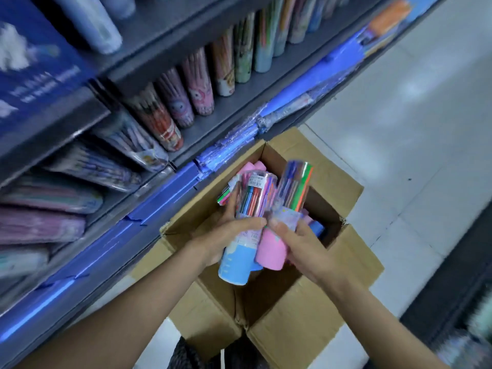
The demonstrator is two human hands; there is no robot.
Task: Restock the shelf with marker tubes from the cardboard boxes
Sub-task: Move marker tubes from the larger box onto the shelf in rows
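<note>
We've got a tube per hand over the box point(290, 339): left hand point(226, 237) grips the blue tube point(237, 262), right hand point(306, 249) the pink tube point(273, 251). Long axes point up-away; shelf point(229, 113) lies up-left, left hand nearer.

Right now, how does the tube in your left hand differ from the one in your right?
The left-hand tube has a light blue base; the right-hand tube has a pink one. The left-hand tube carries a white price sticker near its top; none shows on the right-hand tube. The left hand wraps its tube from the shelf side, while the right hand grips its tube from the aisle side. Both are clear-topped marker tubes held side by side above the open cardboard box.
</note>
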